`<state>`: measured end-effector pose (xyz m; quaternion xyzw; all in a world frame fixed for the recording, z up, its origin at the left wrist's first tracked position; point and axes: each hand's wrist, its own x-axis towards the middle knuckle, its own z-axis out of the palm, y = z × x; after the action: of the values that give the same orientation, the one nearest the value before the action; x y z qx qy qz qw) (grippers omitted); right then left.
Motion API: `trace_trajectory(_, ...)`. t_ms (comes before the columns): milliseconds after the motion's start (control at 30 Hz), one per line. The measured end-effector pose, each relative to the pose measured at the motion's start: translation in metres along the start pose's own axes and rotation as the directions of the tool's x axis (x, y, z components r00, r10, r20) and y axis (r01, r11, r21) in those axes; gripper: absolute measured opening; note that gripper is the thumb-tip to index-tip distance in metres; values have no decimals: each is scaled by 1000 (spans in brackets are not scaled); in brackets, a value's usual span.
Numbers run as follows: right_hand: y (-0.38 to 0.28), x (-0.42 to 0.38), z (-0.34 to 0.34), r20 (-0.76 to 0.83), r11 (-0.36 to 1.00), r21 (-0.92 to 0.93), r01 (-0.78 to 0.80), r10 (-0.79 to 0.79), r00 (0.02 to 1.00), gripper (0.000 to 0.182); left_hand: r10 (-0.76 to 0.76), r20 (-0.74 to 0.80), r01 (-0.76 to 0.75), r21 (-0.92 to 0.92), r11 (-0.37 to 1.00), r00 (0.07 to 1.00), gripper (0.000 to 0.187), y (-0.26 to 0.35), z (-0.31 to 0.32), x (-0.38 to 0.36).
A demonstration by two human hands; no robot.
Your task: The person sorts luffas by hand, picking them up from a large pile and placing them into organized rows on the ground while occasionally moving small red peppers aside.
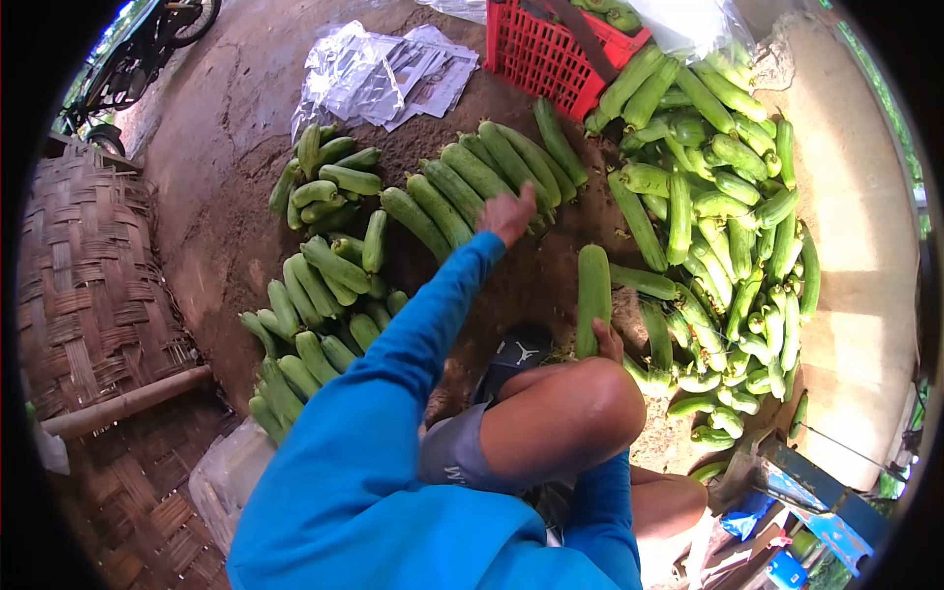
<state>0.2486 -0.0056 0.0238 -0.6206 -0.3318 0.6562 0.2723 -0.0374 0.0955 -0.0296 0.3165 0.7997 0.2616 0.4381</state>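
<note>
Gripping the near end of a long green gourd [593, 290], my right hand [608, 341] has its fingers closed along one side, just beyond my bent knee [602, 398]. My left hand [506, 214] is over a row of gourds [447, 192]; its fingers are partly hidden, so I cannot tell whether they close on one. Shorter gourds [320, 270] lie left of that row, a large heap [728, 206] lies to the right, and papers [383, 79] and a red crate [546, 59] sit beyond.

gourd row [474, 175] lying before me, groups [307, 295] resting to my left, pile [730, 208] spreading to my right, papers [428, 84] and crate [536, 57] sitting beyond
</note>
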Motion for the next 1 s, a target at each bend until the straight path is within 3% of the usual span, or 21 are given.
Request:
trace_trajectory(33,-3,4,3,62,997,-60,43,-39,997,57,27,101,-33,56,998,994,79,2,2,-31)
trace_trajectory(100,-2,20,9,122,990,-120,79,-64,990,57,210,313,-157,-186,970,926,73,-3,5,-87)
trace_trajectory(133,7,35,13,171,975,-179,133,-102,980,58,202,317,-147,-189,971,927,73,-18,14,-97)
trace_trajectory(167,16,49,14,226,954,-237,186,-132,965,58,414,291,-306,-352,885,862,67,-36,23,-106)
trace_trajectory(233,21,58,34,342,872,-306,382,-274,899,49,580,221,-420,-499,758,784,61,-47,21,-120)
trace_trajectory(267,22,57,44,356,881,-312,354,-237,904,49,329,292,-94,-604,792,898,57,-40,8,-136)
trace_trajectory(300,16,49,55,464,817,-363,447,-258,848,46,55,394,243,-665,707,917,53,-44,1,-148)
trace_trajectory(333,8,47,69,575,738,-384,555,-279,769,43,83,456,328,-743,583,886,51,-68,-1,-142)
trace_trajectory(367,8,48,78,593,751,-381,540,-250,765,43,50,449,343,-745,573,892,51,-83,-8,-142)
trace_trajectory(433,6,45,95,780,705,-321,632,-182,598,42,9,441,403,-830,387,898,52,-105,-31,-152)
trace_trajectory(467,-1,39,100,751,865,-399,305,117,649,42,-81,431,428,-824,371,899,53,-113,-46,-165)
trace_trajectory(500,5,39,101,765,868,-399,296,137,630,42,-108,418,428,-830,359,902,53,-135,-55,-173)
trace_trajectory(567,8,47,95,644,888,-447,107,236,727,40,-155,160,222,-753,620,975,56,-179,-69,-182)
trace_trajectory(600,18,54,87,652,887,-449,104,246,717,40,-169,153,225,-755,616,974,56,-193,-78,-191)
trace_trajectory(667,44,73,64,504,892,-451,42,215,836,39,-246,68,243,-544,803,967,58,-214,-92,-210)
trace_trajectory(700,49,75,54,511,890,-454,39,224,830,39,-257,62,249,-546,800,964,58,-228,-95,-217)
trace_trajectory(767,59,74,34,346,877,-479,-52,242,906,40,-371,35,349,-429,833,928,59,-255,-100,-232)
trace_trajectory(833,64,71,10,328,861,-507,-49,246,912,38,-378,-32,330,-421,845,925,60,-261,-110,-253)
trace_trajectory(900,67,68,-14,277,834,-550,-57,246,929,36,-431,-94,402,-230,886,897,63,-256,-125,-268)
trace_trajectory(967,77,68,-30,252,823,-561,-85,267,930,36,-404,-153,365,-230,902,902,65,-256,-131,-276)
trace_trajectory(1000,83,68,-36,243,821,-563,-99,279,929,36,-469,-129,470,-25,882,874,65,-262,-136,-275)
